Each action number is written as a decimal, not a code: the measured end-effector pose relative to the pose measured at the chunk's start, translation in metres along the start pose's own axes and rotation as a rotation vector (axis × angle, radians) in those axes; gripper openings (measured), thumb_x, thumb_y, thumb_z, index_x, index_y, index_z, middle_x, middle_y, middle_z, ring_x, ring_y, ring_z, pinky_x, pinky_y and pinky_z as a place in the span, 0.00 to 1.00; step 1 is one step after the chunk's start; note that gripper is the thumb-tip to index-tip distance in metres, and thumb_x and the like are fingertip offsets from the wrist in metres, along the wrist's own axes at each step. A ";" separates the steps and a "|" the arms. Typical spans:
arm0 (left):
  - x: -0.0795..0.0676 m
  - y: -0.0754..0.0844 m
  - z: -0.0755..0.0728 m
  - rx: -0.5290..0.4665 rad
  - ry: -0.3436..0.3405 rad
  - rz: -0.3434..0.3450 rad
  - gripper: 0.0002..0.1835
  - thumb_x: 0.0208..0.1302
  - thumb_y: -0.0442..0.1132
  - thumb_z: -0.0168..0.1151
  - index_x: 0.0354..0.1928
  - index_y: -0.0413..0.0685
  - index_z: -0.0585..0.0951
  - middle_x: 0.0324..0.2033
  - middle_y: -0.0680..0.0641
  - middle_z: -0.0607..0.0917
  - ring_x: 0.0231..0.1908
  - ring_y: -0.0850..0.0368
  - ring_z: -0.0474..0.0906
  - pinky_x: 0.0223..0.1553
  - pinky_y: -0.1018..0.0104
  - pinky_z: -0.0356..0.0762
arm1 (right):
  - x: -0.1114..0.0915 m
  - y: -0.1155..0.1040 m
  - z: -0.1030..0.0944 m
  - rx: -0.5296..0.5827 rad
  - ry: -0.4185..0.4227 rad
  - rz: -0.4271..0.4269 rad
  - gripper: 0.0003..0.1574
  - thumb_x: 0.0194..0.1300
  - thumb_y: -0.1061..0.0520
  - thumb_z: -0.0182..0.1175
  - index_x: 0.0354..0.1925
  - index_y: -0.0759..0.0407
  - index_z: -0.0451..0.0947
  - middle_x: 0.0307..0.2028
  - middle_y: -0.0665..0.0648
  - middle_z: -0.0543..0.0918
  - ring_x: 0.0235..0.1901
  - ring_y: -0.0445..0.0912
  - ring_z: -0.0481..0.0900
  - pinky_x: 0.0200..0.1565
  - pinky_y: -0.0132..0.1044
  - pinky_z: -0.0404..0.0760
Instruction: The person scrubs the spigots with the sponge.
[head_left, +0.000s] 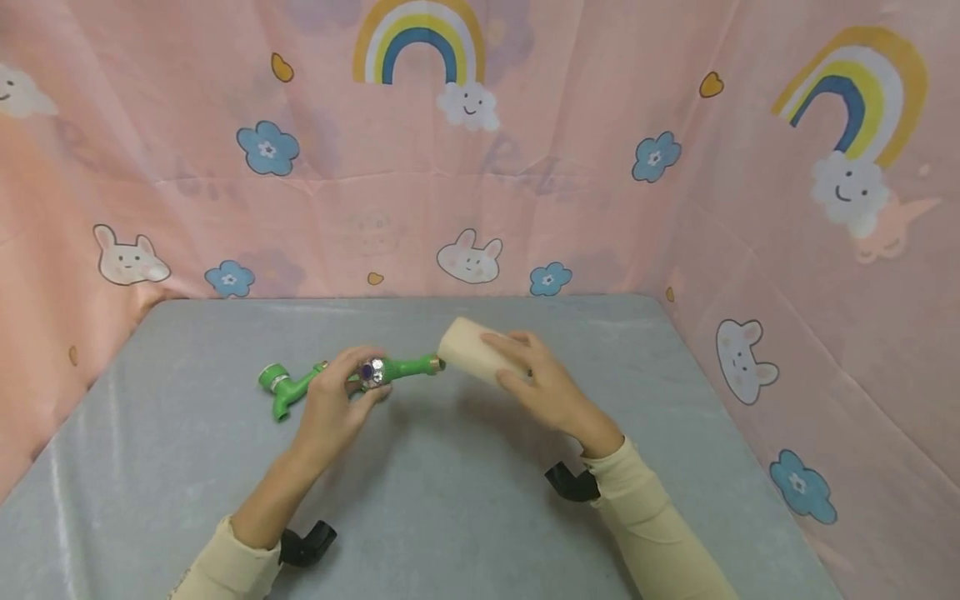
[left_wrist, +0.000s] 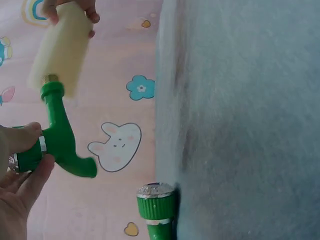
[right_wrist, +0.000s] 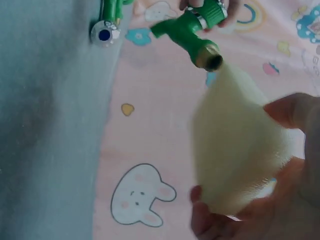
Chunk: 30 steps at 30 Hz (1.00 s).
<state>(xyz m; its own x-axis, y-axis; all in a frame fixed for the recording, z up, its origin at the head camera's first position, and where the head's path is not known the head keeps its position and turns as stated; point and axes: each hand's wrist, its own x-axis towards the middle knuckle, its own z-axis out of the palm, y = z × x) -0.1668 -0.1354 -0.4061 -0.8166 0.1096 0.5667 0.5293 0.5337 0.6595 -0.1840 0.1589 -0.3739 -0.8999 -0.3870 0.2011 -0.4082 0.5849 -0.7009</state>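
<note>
My left hand (head_left: 333, 408) grips a green tap (head_left: 408, 367) by its ribbed knob, thumb and fingers around the silver band. The tap's brass threaded end points right, toward a cream sponge (head_left: 476, 350). My right hand (head_left: 553, 392) holds that sponge, thumb on one side and fingers on the other. In the left wrist view the sponge (left_wrist: 65, 45) overlaps the threaded end, while the right wrist view has its corner right at the tap's open mouth (right_wrist: 215, 62). A second green tap (head_left: 283, 387) lies on the table just left of my left hand.
A grey cloth-covered table (head_left: 450, 517) spreads under both hands. Behind and to the right hangs a pink curtain (head_left: 577, 100) printed with rainbows, bunnies and flowers. Black mounts (head_left: 309, 546) stick out at both wrists, below the sleeves.
</note>
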 end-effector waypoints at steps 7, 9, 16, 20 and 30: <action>-0.001 0.002 0.000 -0.077 -0.080 -0.166 0.25 0.56 0.29 0.75 0.56 0.39 0.79 0.49 0.37 0.87 0.48 0.42 0.87 0.46 0.56 0.88 | 0.003 -0.007 0.021 -0.051 0.137 -0.256 0.35 0.69 0.56 0.62 0.73 0.49 0.68 0.64 0.68 0.69 0.60 0.61 0.71 0.55 0.55 0.77; -0.002 0.003 0.000 -0.120 -0.095 -0.188 0.24 0.57 0.30 0.74 0.56 0.38 0.79 0.50 0.37 0.87 0.50 0.42 0.87 0.48 0.57 0.87 | 0.004 -0.008 0.029 -0.089 0.138 -0.282 0.35 0.69 0.56 0.63 0.72 0.48 0.69 0.65 0.69 0.68 0.62 0.63 0.70 0.56 0.57 0.78; 0.004 0.003 -0.007 -0.344 -0.102 -0.364 0.21 0.66 0.32 0.68 0.59 0.33 0.78 0.57 0.32 0.83 0.49 0.59 0.87 0.46 0.73 0.85 | 0.006 -0.002 0.028 -0.142 0.198 -0.193 0.37 0.67 0.60 0.66 0.71 0.45 0.70 0.68 0.68 0.66 0.63 0.63 0.71 0.56 0.58 0.81; 0.005 0.004 -0.009 -0.476 -0.125 -0.481 0.22 0.70 0.33 0.64 0.62 0.31 0.74 0.57 0.30 0.83 0.41 0.71 0.86 0.46 0.73 0.85 | 0.004 0.003 0.025 -0.160 0.268 -0.197 0.37 0.67 0.61 0.66 0.71 0.48 0.70 0.66 0.69 0.66 0.61 0.63 0.71 0.52 0.57 0.82; 0.004 0.000 -0.008 -0.677 -0.178 -0.643 0.26 0.77 0.41 0.56 0.70 0.36 0.69 0.52 0.44 0.85 0.43 0.65 0.86 0.51 0.67 0.85 | 0.001 -0.016 0.057 -0.266 0.276 -0.437 0.37 0.63 0.60 0.70 0.69 0.49 0.72 0.64 0.69 0.67 0.61 0.63 0.70 0.55 0.58 0.81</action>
<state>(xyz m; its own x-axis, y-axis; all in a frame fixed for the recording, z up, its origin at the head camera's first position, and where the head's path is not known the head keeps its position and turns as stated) -0.1683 -0.1415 -0.3992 -0.9914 0.1204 -0.0510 -0.0582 -0.0573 0.9967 -0.1698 0.1083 -0.4015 -0.6315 -0.4535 0.6289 -0.7430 0.5859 -0.3236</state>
